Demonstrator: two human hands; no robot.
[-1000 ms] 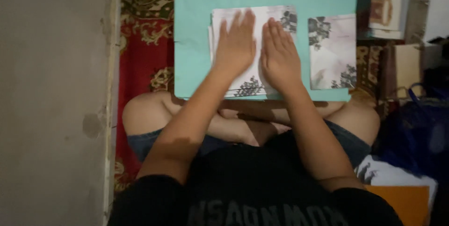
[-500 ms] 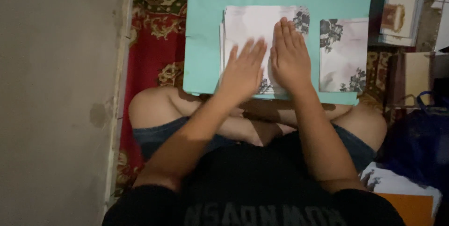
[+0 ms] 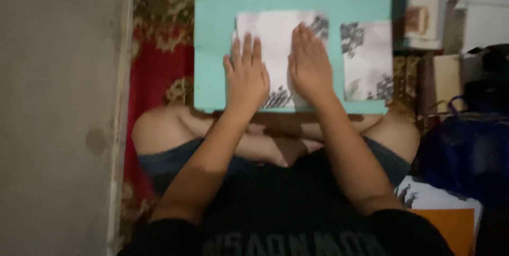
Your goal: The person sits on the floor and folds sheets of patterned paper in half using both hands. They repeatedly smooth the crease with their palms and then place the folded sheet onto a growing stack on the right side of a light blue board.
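Hands lie flat, palms down, on a pale printed sheet (image 3: 275, 54) that sits on a smooth turquoise board (image 3: 212, 49) across the person's crossed legs. In the head view, the left hand (image 3: 246, 76) rests at the sheet's 8 o'clock corner, fingers straight, slightly spread and pointing to 12 o'clock; nothing is gripped. The right hand (image 3: 310, 68) presses the sheet's 4 o'clock part, fingers straight and close together, likewise released, not curled around anything. The two hands are near each other but apart, with a strip of the sheet showing between them.

The sheet is rectangular, thin and matte, whitish with dark leafy prints at its 1 o'clock corner and along its lower edge. It fills the board's middle. Just beside it at 3 o'clock lies a smaller folded piece (image 3: 367, 60) of the same printed stuff, squarish, apart from the hands.

Beneath the board, a red patterned rug (image 3: 154, 70) with gold ornament spreads at 9 o'clock, bordered by plain grey floor (image 3: 58, 102). At 3 o'clock stand stacked boxes (image 3: 429, 17) and a dark blue bag (image 3: 466, 150).
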